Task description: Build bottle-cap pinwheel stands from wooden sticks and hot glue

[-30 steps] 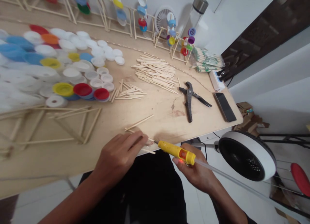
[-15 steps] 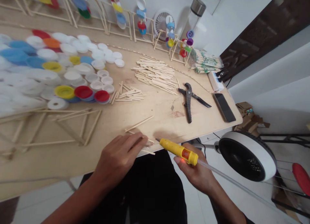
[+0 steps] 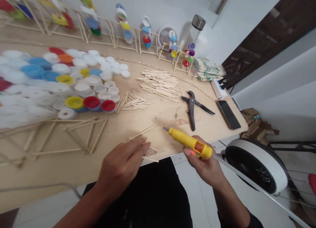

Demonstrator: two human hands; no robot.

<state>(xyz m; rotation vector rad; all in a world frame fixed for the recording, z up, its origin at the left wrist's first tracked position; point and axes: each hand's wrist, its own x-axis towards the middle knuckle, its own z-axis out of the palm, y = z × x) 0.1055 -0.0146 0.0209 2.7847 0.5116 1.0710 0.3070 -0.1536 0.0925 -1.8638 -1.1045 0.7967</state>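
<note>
My right hand (image 3: pixel 206 167) is wrapped around a yellow hot glue gun (image 3: pixel 186 139), with a small red light glowing near my thumb. Its nozzle points up and left, just above the tabletop and apart from the sticks. A clear glue stick (image 3: pixel 234 173) trails out of its back end. Near the table's front edge, my left hand (image 3: pixel 124 160) presses down with its fingers together on thin wooden sticks (image 3: pixel 151 159). Their ends poke out past my fingertips, and the fingers hide the rest. One more wooden stick (image 3: pixel 144 131) lies slanted just beyond the hand.
Piles of cut sticks (image 3: pixel 159 83) and many bottle caps (image 3: pixel 81 86) cover the back and left. Black cutters (image 3: pixel 192 109), a phone (image 3: pixel 228 114) and a power strip (image 3: pixel 218 88) lie right. Stick frames (image 3: pixel 74 136) stand left; a fan (image 3: pixel 256 165) is beyond the edge.
The glue gun has moved away from the sticks, its nozzle lifting up and right of my left hand. My left hand stays on the sticks. The view has shifted slightly.
</note>
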